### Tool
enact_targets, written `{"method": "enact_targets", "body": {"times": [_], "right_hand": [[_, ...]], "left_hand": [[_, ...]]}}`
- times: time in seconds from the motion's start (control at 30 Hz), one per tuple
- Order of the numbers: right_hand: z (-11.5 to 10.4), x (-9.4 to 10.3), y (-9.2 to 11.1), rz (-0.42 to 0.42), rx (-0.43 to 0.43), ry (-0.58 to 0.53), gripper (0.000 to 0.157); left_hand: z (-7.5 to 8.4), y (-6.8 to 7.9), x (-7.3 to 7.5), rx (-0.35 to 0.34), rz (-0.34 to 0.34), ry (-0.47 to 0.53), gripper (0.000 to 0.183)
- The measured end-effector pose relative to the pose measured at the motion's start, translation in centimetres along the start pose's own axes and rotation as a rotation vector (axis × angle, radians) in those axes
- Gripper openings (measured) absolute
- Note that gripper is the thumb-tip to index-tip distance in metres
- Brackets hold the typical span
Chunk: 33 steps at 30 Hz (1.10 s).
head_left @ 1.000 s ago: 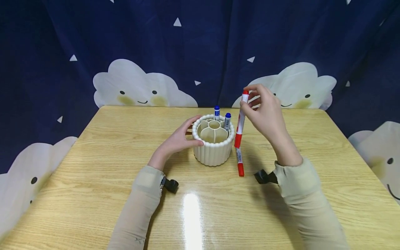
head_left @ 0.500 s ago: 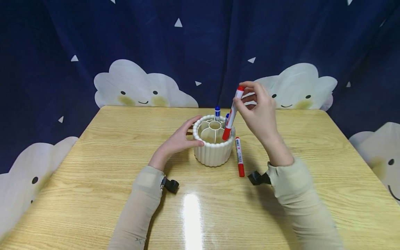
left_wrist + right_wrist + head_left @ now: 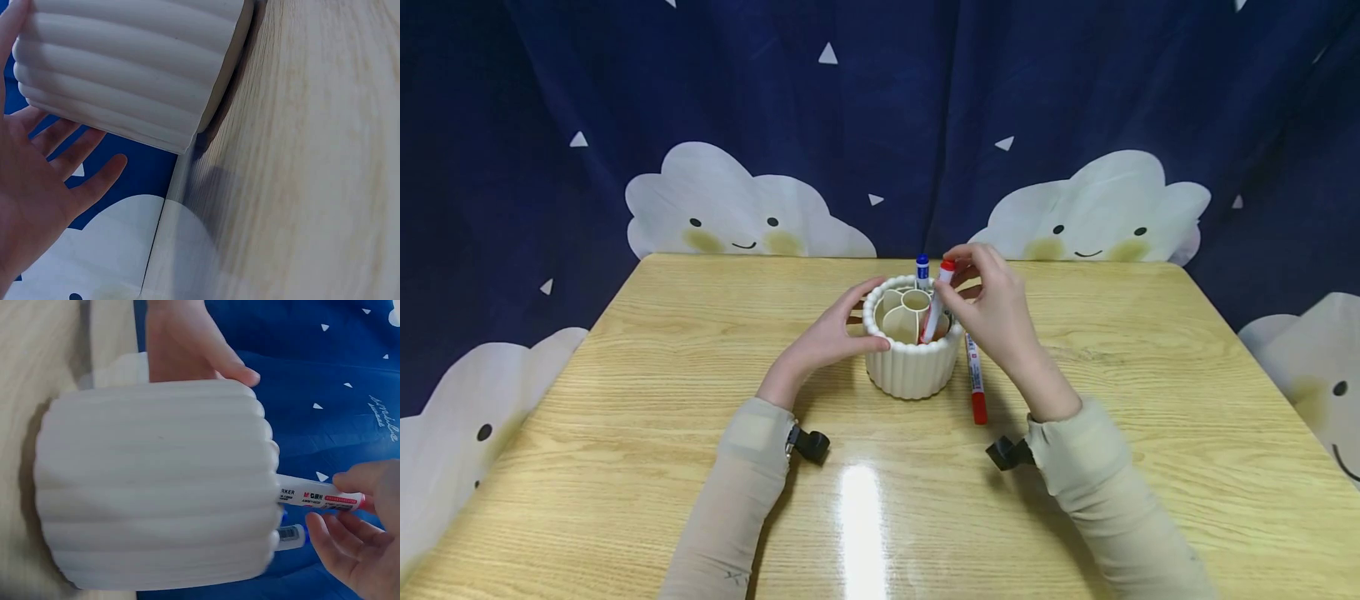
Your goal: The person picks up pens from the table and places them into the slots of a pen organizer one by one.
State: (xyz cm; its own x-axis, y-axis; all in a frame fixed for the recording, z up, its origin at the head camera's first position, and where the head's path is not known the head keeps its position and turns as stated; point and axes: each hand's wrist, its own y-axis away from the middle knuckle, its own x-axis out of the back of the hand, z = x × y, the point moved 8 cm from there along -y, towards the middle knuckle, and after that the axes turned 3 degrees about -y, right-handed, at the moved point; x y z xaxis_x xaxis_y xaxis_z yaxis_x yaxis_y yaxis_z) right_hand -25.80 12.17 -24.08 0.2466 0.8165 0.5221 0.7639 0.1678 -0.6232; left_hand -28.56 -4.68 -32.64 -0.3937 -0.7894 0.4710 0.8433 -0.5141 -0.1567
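- Pinching the red marker point(image 3: 936, 312) near its top end, between thumb and fingertips of the right hand point(image 3: 992, 307).
- Set, in the case of that red marker, partly inside the pen holder point(image 3: 912, 373), within the right-hand part; hard to tell whether touching the bottom.
- Pointing one red end up toward the right palm and the other down into the holder; running steeply along the long axis, but tilted, leaning rightward toward the top.
- Best, probably, to bring the marker nearer vertical, slide straight down along the compartment, and loosen the pinch only after feeling the bottom.
- Grasping the holder with the left hand point(image 3: 829, 333), thumb at the near rim, fingers round the far left side; worth bracing lightly, to avoid tipping.
- Farther out, standing in the holder: a blue marker point(image 3: 922, 272) at the back, and a second blue marker point(image 3: 291, 535), mostly hidden in the head view.
- Just right of the holder, flat on the bench point(image 3: 662, 375): a lying red marker point(image 3: 976, 375), red cap toward the person.
- Beyond: a navy curtain point(image 3: 880, 100).
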Motion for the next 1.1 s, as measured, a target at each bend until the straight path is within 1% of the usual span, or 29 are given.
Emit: {"method": "enact_targets", "body": {"times": [0.23, 0.47, 0.63, 0.73, 0.87, 1.0, 1.1], "right_hand": [[0.2, -1.0, 0.9, -0.023, 0.037, -0.009, 0.024], [0.6, -1.7, 1.8, -0.052, 0.027, -0.025, 0.022], [0.7, -1.7, 2.0, -0.065, 0.022, -0.018, 0.021], [0.8, -1.3, 2.0, -0.058, 0.017, -0.029, 0.021], [1.3, -0.1, 1.9, -0.024, -0.008, -0.009, 0.019], [2.6, 1.2, 1.8, 0.014, -0.041, 0.043, 0.016], [4.2, 1.8, 1.8, 0.020, -0.075, 0.076, 0.016]], "left_hand": [[0.0, 0.0, 0.0, 0.007, -0.003, -0.007, 0.085], [0.0, 0.0, 0.0, 0.002, -0.004, -0.004, 0.084], [0.0, 0.0, -0.1, 0.002, -0.006, 0.006, 0.085], [0.0, 0.0, -0.1, -0.001, -0.004, 0.006, 0.085], [-0.1, -0.1, 0.0, -0.004, 0.001, 0.013, 0.086], [-0.2, -0.1, 0.0, -0.006, -0.001, 0.016, 0.086], [-0.2, -0.1, 0.0, -0.009, -0.003, 0.014, 0.086]]}}
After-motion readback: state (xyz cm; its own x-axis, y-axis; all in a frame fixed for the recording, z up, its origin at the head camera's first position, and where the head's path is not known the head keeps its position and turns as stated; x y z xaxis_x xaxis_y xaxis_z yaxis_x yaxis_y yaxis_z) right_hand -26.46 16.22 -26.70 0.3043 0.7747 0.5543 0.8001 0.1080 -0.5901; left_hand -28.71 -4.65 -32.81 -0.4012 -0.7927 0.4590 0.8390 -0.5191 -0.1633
